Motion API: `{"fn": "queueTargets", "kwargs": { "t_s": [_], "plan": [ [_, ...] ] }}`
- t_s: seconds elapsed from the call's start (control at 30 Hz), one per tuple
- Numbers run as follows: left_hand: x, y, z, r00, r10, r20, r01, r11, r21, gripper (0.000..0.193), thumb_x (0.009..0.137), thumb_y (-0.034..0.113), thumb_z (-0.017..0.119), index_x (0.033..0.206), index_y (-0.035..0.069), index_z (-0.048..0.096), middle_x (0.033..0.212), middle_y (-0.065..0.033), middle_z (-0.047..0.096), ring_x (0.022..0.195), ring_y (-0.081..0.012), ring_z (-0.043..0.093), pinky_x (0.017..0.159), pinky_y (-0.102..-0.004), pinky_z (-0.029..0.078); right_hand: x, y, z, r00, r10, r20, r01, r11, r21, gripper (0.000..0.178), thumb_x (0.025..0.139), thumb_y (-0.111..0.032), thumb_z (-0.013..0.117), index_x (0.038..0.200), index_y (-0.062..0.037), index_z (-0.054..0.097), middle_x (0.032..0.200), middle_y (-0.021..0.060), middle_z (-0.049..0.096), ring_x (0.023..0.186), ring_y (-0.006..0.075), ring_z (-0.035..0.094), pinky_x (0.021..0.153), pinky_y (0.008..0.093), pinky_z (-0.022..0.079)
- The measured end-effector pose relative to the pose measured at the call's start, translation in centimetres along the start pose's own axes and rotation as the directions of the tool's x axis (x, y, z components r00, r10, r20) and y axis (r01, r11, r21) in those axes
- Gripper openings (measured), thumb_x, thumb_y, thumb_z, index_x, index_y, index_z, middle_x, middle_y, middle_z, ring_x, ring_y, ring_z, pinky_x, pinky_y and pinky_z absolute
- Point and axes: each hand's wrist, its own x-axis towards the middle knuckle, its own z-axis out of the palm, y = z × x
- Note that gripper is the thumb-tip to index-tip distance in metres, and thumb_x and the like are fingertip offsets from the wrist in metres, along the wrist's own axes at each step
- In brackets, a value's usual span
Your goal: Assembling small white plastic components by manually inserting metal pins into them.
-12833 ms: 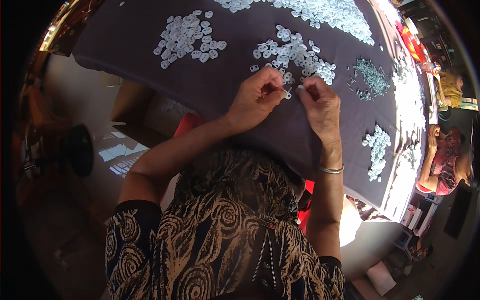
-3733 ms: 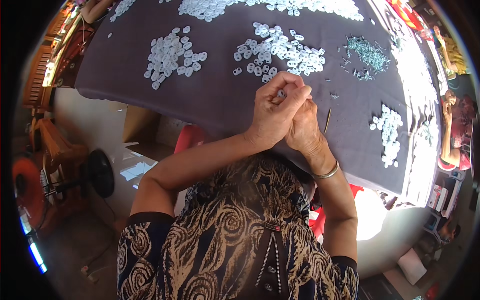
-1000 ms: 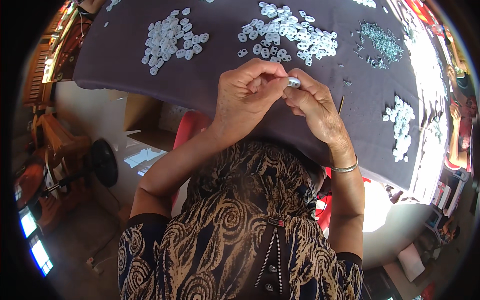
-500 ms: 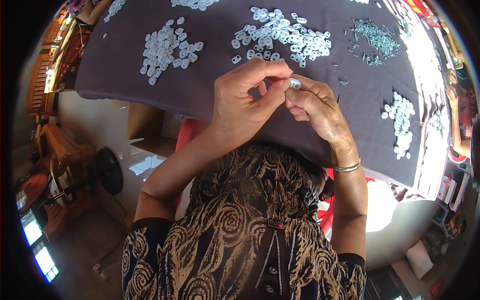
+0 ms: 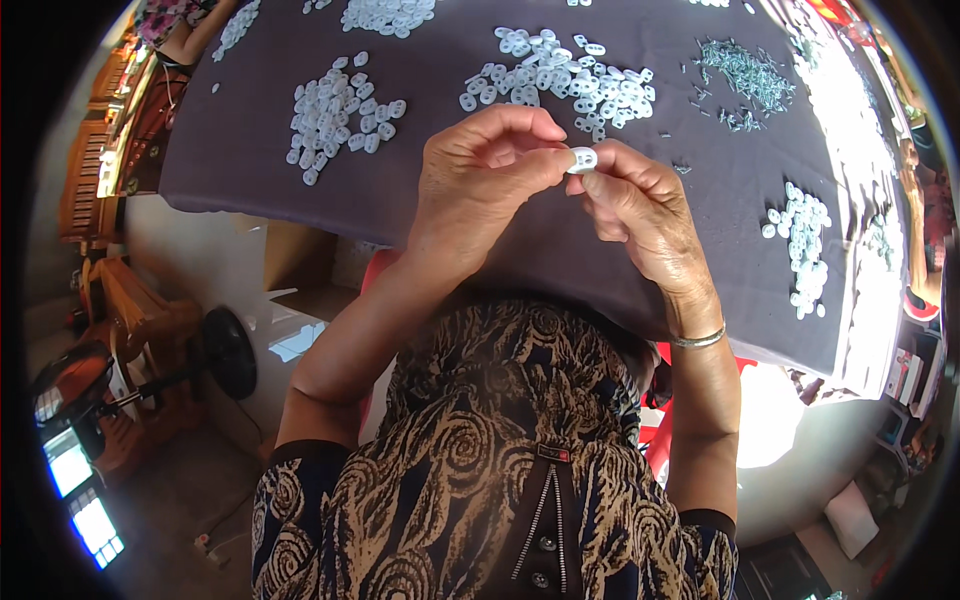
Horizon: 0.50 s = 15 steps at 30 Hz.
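Observation:
A small white oval plastic piece [image 5: 583, 160] with two holes is held up between my hands, over the near part of the cloth. My right hand [image 5: 645, 205] pinches its right side between thumb and fingers. At its left end, the thumb of my left hand [image 5: 478, 175] presses on it, with the index finger curled above and apart; the other left fingers are partly hidden behind. Beyond my hands lies a loose pile of similar white pieces [image 5: 560, 72]. To the right of that pile, a heap of small metal screws or pins [image 5: 748, 78] is spread out.
Dark cloth [image 5: 380, 200] covers the table. More white pieces form a left pile [image 5: 325, 115], a far pile [image 5: 390, 14] and a right pile [image 5: 803, 245]. An open cardboard box [image 5: 300, 262] and a black fan [image 5: 228, 352] stand at the left. Another person's arm [image 5: 200, 40] shows far left.
My left index finger has lifted off the white piece, so more of it shows. Both hands stay close together around it. The view has shifted slightly.

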Motion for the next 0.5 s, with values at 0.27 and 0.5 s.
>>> {"fn": "queueTargets", "kwargs": {
  "t_s": [0.27,0.5],
  "plan": [
    [0.11,0.33,0.15,0.997,-0.079,-0.017,0.078,0.996,-0.03,0.015,0.079,-0.005,0.067,0.092,0.0,0.063,0.083,-0.004,0.063,0.076,-0.0088,0.06,0.068,-0.0229,0.05,0.03,-0.12,-0.22,1.0,0.014,-0.012,-0.013,0.994,0.109,0.015,0.094,-0.011,0.052,0.092,0.0018,0.06,0.062,-0.0055,0.042,0.05,0.0023,0.026,0.044,0.0209,0.018],
    [0.18,0.03,0.2,0.997,-0.074,-0.011,0.074,0.997,-0.03,0.015,0.078,-0.006,0.067,0.091,0.0,0.063,0.081,-0.004,0.063,0.075,-0.0087,0.059,0.067,-0.0231,0.049,-0.02,-0.32,0.49,0.991,0.007,-0.134,0.011,0.991,0.131,0.014,0.091,-0.008,0.052,0.086,0.0014,0.061,0.059,-0.0065,0.039,0.048,0.0017,0.025,0.043,0.0209,0.016]
  ]
}}
